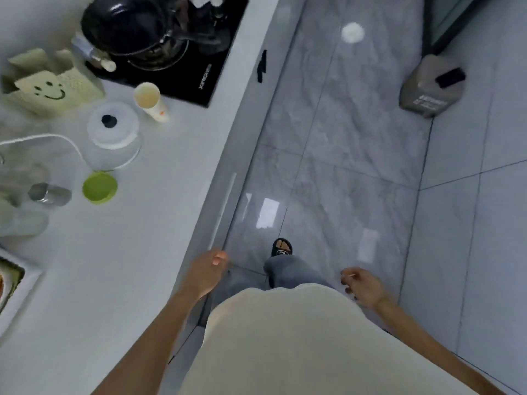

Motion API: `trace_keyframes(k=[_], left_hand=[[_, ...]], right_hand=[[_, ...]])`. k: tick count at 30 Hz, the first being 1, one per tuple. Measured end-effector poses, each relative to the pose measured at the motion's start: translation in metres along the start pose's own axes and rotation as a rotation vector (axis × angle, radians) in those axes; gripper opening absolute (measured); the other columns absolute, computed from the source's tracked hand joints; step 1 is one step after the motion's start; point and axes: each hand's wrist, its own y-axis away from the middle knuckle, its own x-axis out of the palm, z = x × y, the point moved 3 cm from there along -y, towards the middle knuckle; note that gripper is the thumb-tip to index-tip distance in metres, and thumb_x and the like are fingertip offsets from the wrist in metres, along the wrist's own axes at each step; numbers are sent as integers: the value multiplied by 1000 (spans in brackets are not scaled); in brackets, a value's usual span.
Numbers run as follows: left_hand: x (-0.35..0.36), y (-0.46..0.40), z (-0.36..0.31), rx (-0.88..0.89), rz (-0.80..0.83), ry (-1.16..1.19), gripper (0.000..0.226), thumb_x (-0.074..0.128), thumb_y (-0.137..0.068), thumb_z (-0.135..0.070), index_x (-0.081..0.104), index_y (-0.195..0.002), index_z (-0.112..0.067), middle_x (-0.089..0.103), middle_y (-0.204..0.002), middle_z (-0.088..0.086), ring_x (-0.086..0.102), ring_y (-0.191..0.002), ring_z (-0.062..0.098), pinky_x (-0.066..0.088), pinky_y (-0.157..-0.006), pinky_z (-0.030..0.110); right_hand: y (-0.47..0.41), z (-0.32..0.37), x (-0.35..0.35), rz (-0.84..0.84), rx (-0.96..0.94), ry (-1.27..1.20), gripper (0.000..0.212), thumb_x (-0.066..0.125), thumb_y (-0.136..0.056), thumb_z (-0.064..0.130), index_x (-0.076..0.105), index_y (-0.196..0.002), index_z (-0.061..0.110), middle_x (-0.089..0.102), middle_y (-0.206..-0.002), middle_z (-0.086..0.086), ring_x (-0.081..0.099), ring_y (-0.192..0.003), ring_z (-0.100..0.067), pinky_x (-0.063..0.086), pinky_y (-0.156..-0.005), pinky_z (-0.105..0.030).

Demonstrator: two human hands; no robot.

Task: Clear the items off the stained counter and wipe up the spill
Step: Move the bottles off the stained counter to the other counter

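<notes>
The white counter (119, 275) runs along the left. On it stand a paper cup (149, 99), a clear lidded container with a black knob (112, 126), a small green bowl (99, 186), a metal cup lying on its side (50, 193) and a pale box with a smiley face (54, 86). My left hand (206, 273) hangs beside the counter's front edge, fingers relaxed, holding nothing. My right hand (363, 286) hangs over the floor, fingers loosely curled and empty. No spill is visible in this blurred view.
A black cooktop (199, 78) with a dark pot (128, 27) sits at the counter's far end. A sink corner (11, 277) shows at the left edge. A grey jug (430, 86) stands on the tiled floor (356, 166). My foot in a black slipper (282, 248) is on the floor.
</notes>
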Motion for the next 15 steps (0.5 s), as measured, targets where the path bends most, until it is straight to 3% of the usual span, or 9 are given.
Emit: trace_keyframes(k=[3,8,11,15], left_hand=[[0,-14,-13,-24,57,-60,15,57,-106,-23,66,-96,-31,67,-94,-9,63,-94,17,42,-70,16],[-11,-43,-27,-110,142,-215,15,58,-105,-24,70,-103,-32,71,-98,-5,65,-98,18,43,-84,25],[-24,-66,-45,-118,192,-277,17,59,-103,-27,68,-94,-39,72,-94,-12,67,-95,15,44,-77,23],[-43,-109,-82,-117,208,-283,13,60,-102,-29,72,-102,-33,74,-103,-8,67,-97,16,46,-79,24]], right_hand=[[-20,35,-26,1,-56,-45,19,59,-99,11,71,-114,11,75,-105,-14,71,-83,-29,52,-78,-34],[-51,106,-64,-70,-153,-162,17,60,-99,22,72,-110,24,76,-101,2,73,-80,-13,49,-67,-19],[-68,146,-82,-92,-198,-229,16,59,-100,25,72,-108,31,75,-98,10,74,-82,-10,49,-69,-18],[-88,181,-102,-85,-199,-293,15,59,-102,23,72,-107,29,75,-97,6,73,-85,-16,51,-73,-23]])
